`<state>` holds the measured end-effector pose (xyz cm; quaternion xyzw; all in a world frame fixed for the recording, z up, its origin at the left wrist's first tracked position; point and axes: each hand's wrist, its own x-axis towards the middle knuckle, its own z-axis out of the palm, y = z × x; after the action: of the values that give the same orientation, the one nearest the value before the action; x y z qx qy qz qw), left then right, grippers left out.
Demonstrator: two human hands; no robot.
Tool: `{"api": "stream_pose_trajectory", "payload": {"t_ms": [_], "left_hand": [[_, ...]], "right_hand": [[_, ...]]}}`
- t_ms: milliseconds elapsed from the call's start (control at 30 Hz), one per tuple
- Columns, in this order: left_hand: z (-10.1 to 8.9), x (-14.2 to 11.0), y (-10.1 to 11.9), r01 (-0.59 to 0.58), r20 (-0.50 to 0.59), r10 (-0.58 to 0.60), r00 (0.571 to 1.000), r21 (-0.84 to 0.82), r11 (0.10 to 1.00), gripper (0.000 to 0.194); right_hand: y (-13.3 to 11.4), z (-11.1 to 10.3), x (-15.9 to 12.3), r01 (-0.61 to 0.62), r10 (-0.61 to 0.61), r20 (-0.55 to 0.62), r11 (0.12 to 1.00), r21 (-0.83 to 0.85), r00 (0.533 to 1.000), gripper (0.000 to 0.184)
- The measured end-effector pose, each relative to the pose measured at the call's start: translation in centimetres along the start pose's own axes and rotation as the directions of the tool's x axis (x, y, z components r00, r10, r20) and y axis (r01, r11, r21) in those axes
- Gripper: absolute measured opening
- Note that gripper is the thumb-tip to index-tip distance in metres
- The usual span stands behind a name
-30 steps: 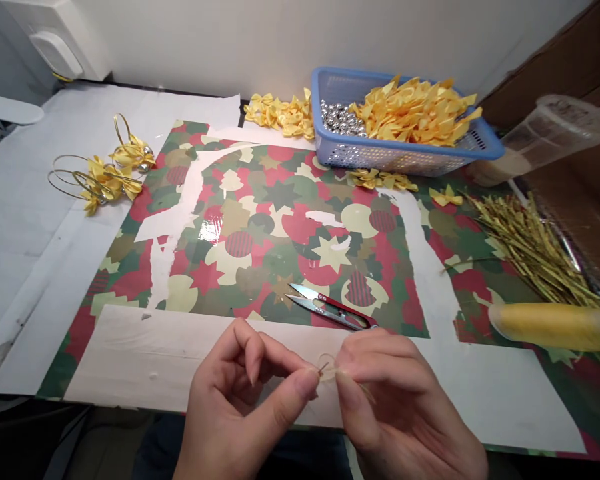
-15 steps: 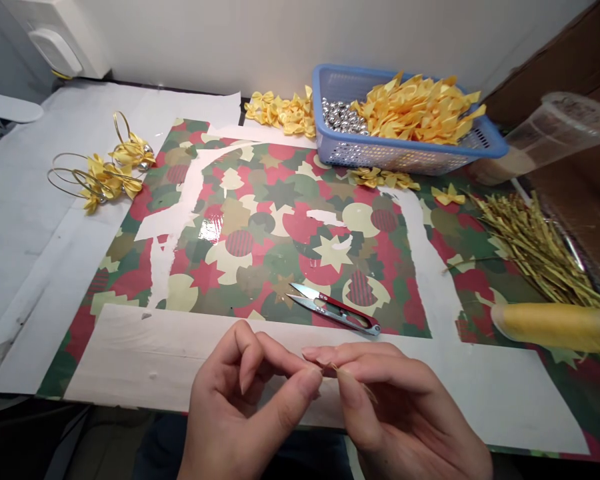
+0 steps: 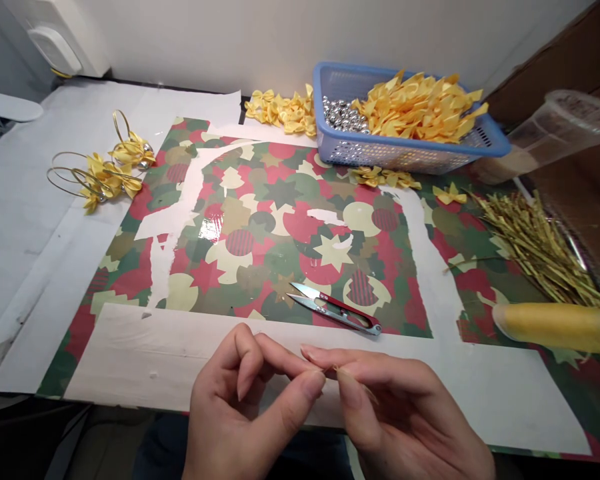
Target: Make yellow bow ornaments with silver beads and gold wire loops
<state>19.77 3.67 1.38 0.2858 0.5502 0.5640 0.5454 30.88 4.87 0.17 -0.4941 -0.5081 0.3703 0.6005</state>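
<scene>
Near the table's front edge, my left hand [image 3: 267, 393] pinches one end of a thin golden-brown strand [image 3: 371, 393] between thumb and forefinger. My right hand [image 3: 400, 403] grips the same strand beside it, also in a pinch, and a short length shows behind that thumb. The fingertips almost meet, and most of the strand is hidden by them. Just beyond the hands lies a pair of thread snips [image 3: 336, 310], one handle red, with its blades apart.
A blue basket [image 3: 410, 150] at the back holds yellow ribbon petals [image 3: 420, 107] and silver beads [image 3: 344, 116]. Yellow ribbon flowers on wire rings [image 3: 107, 177] lie left. Right are a bundle of thin stems [image 3: 543, 253], a yellow spool [image 3: 555, 327] and a clear plastic cup [image 3: 555, 133].
Both hands have stayed nearly in place, still pinching the strand. The left thumb and fingertips have shifted very slightly right. Nothing else on the table has moved.
</scene>
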Motion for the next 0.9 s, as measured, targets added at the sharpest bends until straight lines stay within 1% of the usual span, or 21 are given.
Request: {"api": "stream_pose_trajectory", "payload": {"t_ms": [167,333,467,533,600,667,733,767,833,900], "left_hand": [[0.4,-0.1,0.0,0.012,-0.033,-0.013,0.999,-0.010,1.000,0.043],[1.1,-0.3,0.2,0.037,-0.185,-0.051,0.981,-0.081,0.996,0.042],[1.2,-0.3,0.3,0.056,-0.131,-0.062,0.989,-0.049,0.997,0.043],[1.3,-0.3,0.4,0.067,-0.149,-0.075,0.986,-0.057,0.996,0.042],[1.4,-0.4,0.4,0.075,-0.194,-0.088,0.977,-0.076,0.994,0.041],[1.5,-0.5,0.4,0.075,-0.205,-0.089,0.975,-0.072,0.995,0.041],[1.4,-0.6,0.5,0.051,-0.226,-0.056,0.973,-0.028,0.998,0.041],[1.1,-0.6,0.6,0.025,-0.241,-0.019,0.970,0.020,0.999,0.042],[0.5,-0.5,0.7,-0.059,-0.273,0.103,0.957,0.164,0.985,0.042],[-0.6,-0.3,0.8,-0.155,-0.283,0.247,0.927,0.311,0.938,0.042]], "right_hand": [[-0.1,0.0,-0.1,-0.009,0.009,0.010,1.000,0.003,1.000,0.014],[0.0,-0.1,0.0,0.021,-0.021,0.017,1.000,-0.023,1.000,0.016],[0.0,-0.3,0.0,0.032,-0.031,0.034,0.999,-0.040,0.999,0.015],[-0.1,-0.4,0.0,0.022,-0.021,0.036,0.999,-0.029,0.999,0.017],[-0.2,-0.3,0.0,0.010,-0.010,0.038,1.000,-0.018,0.999,0.019],[-0.3,-0.2,0.0,-0.005,0.005,0.036,1.000,-0.006,0.999,0.018],[-0.3,-0.2,0.1,-0.026,0.026,0.022,1.000,0.007,0.999,0.016],[-0.2,-0.1,0.2,-0.034,0.034,0.013,0.999,0.016,0.999,0.015],[0.0,-0.2,0.6,-0.029,0.028,0.026,0.999,0.036,0.999,0.014],[0.3,-0.5,1.0,0.012,-0.017,0.094,0.998,0.060,0.995,0.015]]}}
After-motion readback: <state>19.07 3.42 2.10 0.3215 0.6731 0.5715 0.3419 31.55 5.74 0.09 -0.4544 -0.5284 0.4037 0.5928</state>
